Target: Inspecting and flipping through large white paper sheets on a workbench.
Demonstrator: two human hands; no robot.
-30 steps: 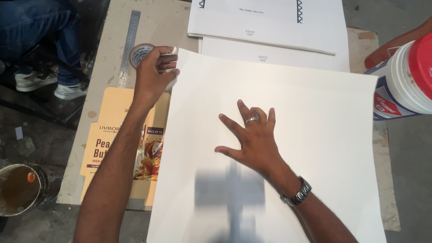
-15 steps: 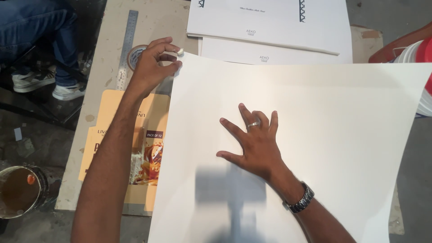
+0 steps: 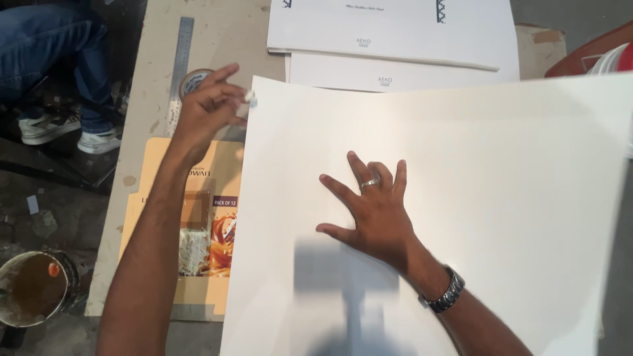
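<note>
A: Where were your hands just then?

B: Your right hand (image 3: 372, 211) lay flat with the fingers spread wide, palm down near the middle of the large white sheet (image 3: 461, 165). The sheet covered most of the table (image 3: 217, 46), and its right side ran past the table's right edge. Your left hand (image 3: 208, 109) was at the sheet's far left corner, fingertips pinched together on a small white bit (image 3: 250, 97). I couldn't tell whether that bit was the corner itself or a scrap.

A: What lay around them?

B: A roll of tape (image 3: 192, 80) sat just behind your left hand, beside a steel ruler (image 3: 179, 62) along the table's left edge. A flattened orange carton (image 3: 198, 224) lay partly under the sheet's left edge. A stack of printed white boards (image 3: 395, 36) sat at the far edge.

A: What could have gone wrong?

B: I'd judge that a one-point pinch could have creased the corner. With only one palm pinning it, the sheet could have swung on the carton. An open can of brown liquid (image 3: 33, 287) stood on the floor by the near left corner, and a drooping edge could have been stained.
</note>
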